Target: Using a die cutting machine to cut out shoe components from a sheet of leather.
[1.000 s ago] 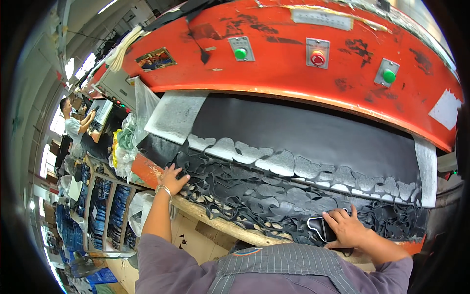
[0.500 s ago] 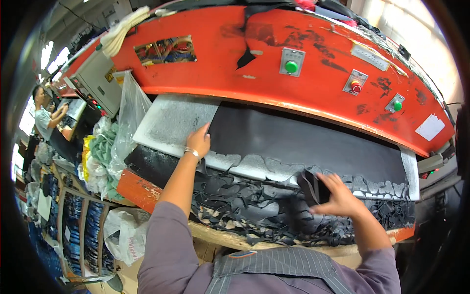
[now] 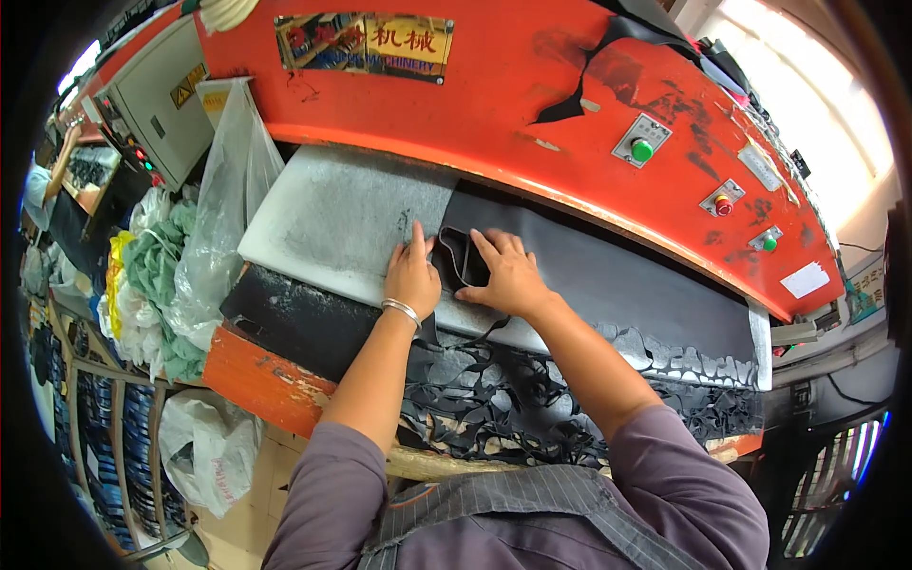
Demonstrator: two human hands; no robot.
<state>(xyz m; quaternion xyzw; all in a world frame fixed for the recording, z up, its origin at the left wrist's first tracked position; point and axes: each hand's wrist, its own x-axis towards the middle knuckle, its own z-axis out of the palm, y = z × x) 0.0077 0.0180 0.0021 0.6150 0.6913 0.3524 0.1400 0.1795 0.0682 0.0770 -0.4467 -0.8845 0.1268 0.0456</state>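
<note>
- Grey cabinet [image 3: 163, 119], upper left; yellow warning sticker [image 3: 188, 87] on its front.
- Clear plastic bag [image 3: 223, 195] hanging beside it.
- Green, white and yellow bags [image 3: 157, 261] heaped alongside.
- White plastic bag [image 3: 211, 451] below, next to rack [image 3: 117, 432] of dark-blue pieces [image 3: 140, 442].
- Co-worker's arm [image 3: 65, 163], far left.
- Bright window [image 3: 807, 71], upper right.

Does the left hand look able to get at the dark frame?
Probably yes: the left hand is close beside the dark frame, with nothing visible between them, though the right hand holds its other side.
</note>
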